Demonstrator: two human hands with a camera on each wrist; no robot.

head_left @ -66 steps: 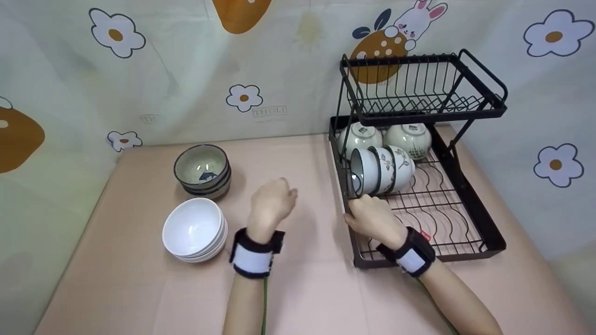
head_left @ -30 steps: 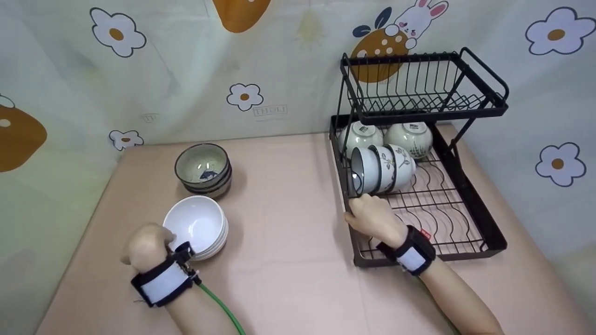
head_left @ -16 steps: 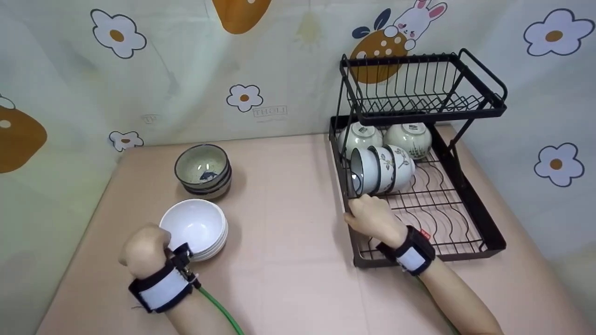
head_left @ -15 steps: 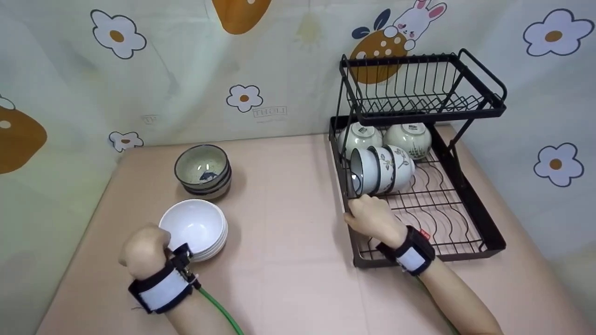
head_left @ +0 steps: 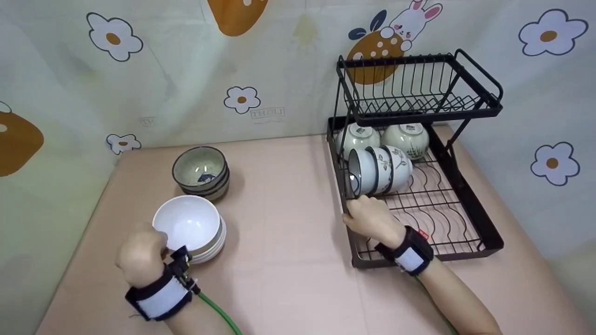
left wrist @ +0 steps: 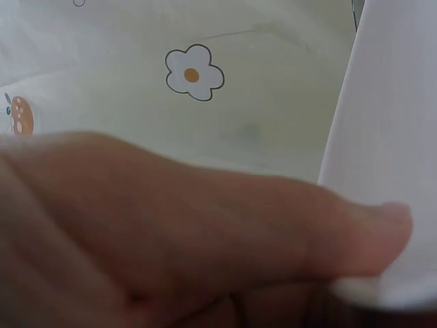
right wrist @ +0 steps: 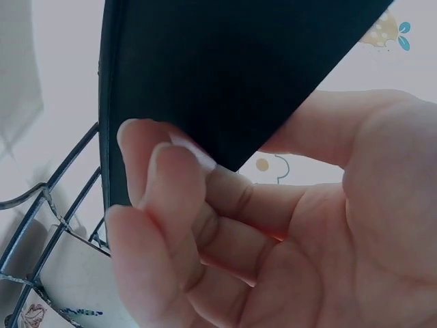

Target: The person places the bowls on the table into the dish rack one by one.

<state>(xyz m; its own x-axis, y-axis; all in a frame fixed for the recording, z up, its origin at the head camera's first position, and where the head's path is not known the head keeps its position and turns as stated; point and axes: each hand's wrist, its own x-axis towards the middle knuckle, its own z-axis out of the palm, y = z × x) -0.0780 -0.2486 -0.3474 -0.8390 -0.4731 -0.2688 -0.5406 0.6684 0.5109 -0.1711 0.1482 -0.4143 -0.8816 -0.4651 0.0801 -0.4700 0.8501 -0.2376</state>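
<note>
My left hand (head_left: 141, 256) pinches the left rim of the top white bowl (head_left: 187, 221). That bowl sits raised and shifted a little left over the other white bowls (head_left: 215, 249) stacked beneath it. In the left wrist view my thumb lies on the white bowl's side (left wrist: 392, 102). My right hand (head_left: 374, 219) grips the left side wall of the black two-tier dish rack (head_left: 470, 218). Its curled fingers (right wrist: 179, 184) and thumb are on either side of that dark wall in the right wrist view.
Behind the white stack stands a stack of grey-green bowls (head_left: 200, 167). In the rack's lower tier, several patterned bowls (head_left: 400, 167) stand on edge, with two upturned bowls (head_left: 406, 140) behind. A printed curtain (head_left: 186, 70) borders the table's back.
My left hand has gone from mid-table leftward to the white bowls and taken hold of the top one, which has risen slightly and moved left. My right hand stays on the rack.
</note>
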